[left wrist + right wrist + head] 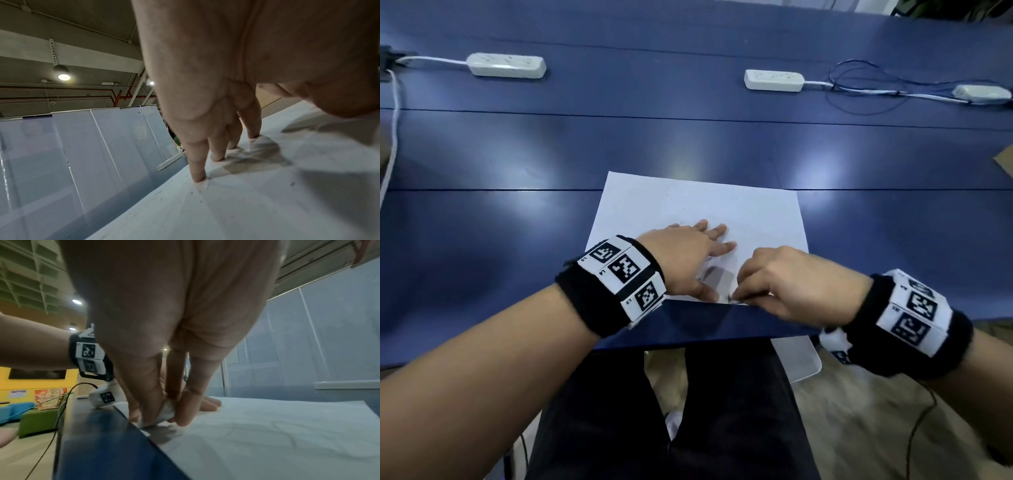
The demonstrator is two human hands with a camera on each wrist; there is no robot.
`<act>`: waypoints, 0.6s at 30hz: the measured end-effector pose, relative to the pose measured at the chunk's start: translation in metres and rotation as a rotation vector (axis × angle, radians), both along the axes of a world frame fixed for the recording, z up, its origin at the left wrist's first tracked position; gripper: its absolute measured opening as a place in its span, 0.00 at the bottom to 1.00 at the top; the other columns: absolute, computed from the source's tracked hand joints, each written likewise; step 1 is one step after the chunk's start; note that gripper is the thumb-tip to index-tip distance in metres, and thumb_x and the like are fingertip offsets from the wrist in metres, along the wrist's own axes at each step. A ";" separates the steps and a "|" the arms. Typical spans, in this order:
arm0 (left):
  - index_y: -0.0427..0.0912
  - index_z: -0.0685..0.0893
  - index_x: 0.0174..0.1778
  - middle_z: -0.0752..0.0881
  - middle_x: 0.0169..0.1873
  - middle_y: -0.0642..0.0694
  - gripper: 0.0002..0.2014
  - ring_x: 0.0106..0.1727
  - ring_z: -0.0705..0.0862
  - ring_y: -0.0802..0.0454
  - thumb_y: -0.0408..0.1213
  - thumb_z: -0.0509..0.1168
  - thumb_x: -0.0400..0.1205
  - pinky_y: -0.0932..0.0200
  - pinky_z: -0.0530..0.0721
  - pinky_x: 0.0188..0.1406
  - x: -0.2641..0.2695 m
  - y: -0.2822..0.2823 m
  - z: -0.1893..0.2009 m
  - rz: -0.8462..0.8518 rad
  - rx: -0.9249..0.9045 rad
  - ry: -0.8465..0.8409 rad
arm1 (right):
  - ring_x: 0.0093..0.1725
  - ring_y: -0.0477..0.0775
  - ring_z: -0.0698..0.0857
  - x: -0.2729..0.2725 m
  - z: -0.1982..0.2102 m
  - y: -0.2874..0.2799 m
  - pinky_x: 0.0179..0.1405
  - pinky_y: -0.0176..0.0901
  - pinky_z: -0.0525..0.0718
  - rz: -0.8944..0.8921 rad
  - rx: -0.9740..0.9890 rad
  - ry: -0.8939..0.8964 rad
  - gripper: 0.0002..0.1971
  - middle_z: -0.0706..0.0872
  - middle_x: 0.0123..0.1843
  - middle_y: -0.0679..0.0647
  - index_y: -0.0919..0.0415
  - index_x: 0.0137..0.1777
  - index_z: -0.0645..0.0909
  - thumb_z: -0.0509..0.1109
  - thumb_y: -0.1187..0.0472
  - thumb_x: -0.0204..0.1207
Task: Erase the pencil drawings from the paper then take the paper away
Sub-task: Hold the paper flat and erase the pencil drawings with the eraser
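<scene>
A white sheet of paper (698, 205) lies on the blue table (517, 154) near its front edge. My left hand (688, 253) lies flat on the sheet, its straight fingertips (198, 177) pressing the paper (246, 211) down. My right hand (780, 281) is at the sheet's near edge and pinches a small white eraser (166, 414) between thumb and fingers, its underside against the paper (277, 434). Faint pencil lines show on the sheet in the right wrist view. Small dark eraser crumbs dot the sheet in the left wrist view.
Three white power strips lie at the back of the table: one at left (506, 64), one at centre right (773, 80), one at far right (981, 94), with thin cables (866, 85) between them. A brown object (1005, 159) pokes in at the right edge.
</scene>
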State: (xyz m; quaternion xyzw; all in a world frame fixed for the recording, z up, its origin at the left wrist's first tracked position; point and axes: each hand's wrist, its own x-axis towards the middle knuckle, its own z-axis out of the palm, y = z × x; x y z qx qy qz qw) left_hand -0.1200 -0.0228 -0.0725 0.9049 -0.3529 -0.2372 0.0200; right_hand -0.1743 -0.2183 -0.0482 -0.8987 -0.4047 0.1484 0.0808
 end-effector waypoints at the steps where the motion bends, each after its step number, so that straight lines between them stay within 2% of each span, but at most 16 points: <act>1: 0.56 0.48 0.85 0.42 0.85 0.51 0.48 0.85 0.45 0.47 0.62 0.68 0.75 0.43 0.54 0.82 0.000 0.000 0.000 -0.001 0.004 0.003 | 0.47 0.55 0.84 0.003 0.001 0.000 0.47 0.46 0.82 -0.005 -0.009 0.006 0.11 0.90 0.46 0.47 0.49 0.50 0.89 0.66 0.58 0.74; 4: 0.56 0.48 0.85 0.42 0.85 0.51 0.48 0.85 0.46 0.47 0.62 0.68 0.75 0.42 0.55 0.82 0.001 -0.001 0.000 -0.007 0.010 -0.008 | 0.46 0.58 0.85 0.033 -0.001 -0.002 0.49 0.51 0.81 -0.121 -0.041 -0.065 0.11 0.90 0.46 0.51 0.49 0.52 0.88 0.66 0.57 0.76; 6: 0.56 0.49 0.85 0.42 0.85 0.51 0.48 0.85 0.46 0.47 0.62 0.69 0.75 0.41 0.56 0.82 0.001 -0.002 0.001 -0.001 0.012 -0.007 | 0.46 0.57 0.85 0.039 -0.001 -0.004 0.49 0.50 0.81 -0.155 -0.006 -0.076 0.10 0.90 0.46 0.49 0.48 0.52 0.88 0.68 0.57 0.75; 8: 0.56 0.49 0.85 0.42 0.85 0.52 0.48 0.85 0.45 0.47 0.61 0.69 0.75 0.40 0.56 0.82 0.001 -0.001 0.001 0.008 0.010 0.001 | 0.45 0.55 0.86 0.024 -0.002 -0.005 0.48 0.42 0.79 -0.081 0.022 -0.076 0.10 0.90 0.44 0.48 0.49 0.50 0.89 0.68 0.59 0.74; 10: 0.56 0.48 0.85 0.41 0.85 0.52 0.48 0.85 0.45 0.47 0.61 0.69 0.75 0.40 0.54 0.82 0.001 -0.001 0.000 0.009 0.007 0.004 | 0.46 0.53 0.85 0.002 0.000 -0.006 0.47 0.40 0.79 -0.018 0.028 -0.028 0.10 0.90 0.45 0.47 0.50 0.50 0.89 0.68 0.59 0.73; 13: 0.56 0.47 0.85 0.41 0.85 0.52 0.48 0.85 0.44 0.47 0.61 0.69 0.76 0.41 0.54 0.82 0.001 -0.001 0.000 0.004 0.016 0.008 | 0.46 0.55 0.85 0.008 0.000 -0.008 0.48 0.44 0.80 -0.033 0.009 -0.020 0.10 0.90 0.46 0.48 0.49 0.50 0.89 0.67 0.58 0.74; 16: 0.56 0.48 0.85 0.42 0.85 0.51 0.48 0.85 0.45 0.47 0.61 0.68 0.76 0.40 0.55 0.82 0.001 -0.002 0.001 0.001 0.016 0.003 | 0.48 0.56 0.86 0.041 -0.002 -0.009 0.49 0.48 0.81 -0.172 -0.015 -0.076 0.10 0.91 0.47 0.48 0.48 0.51 0.88 0.67 0.57 0.75; 18: 0.56 0.48 0.85 0.42 0.85 0.51 0.48 0.85 0.45 0.47 0.61 0.69 0.75 0.41 0.55 0.82 0.000 -0.002 0.002 0.004 0.019 -0.001 | 0.48 0.55 0.86 0.045 -0.004 -0.011 0.49 0.49 0.83 -0.191 -0.002 -0.079 0.09 0.90 0.46 0.47 0.47 0.51 0.88 0.68 0.56 0.75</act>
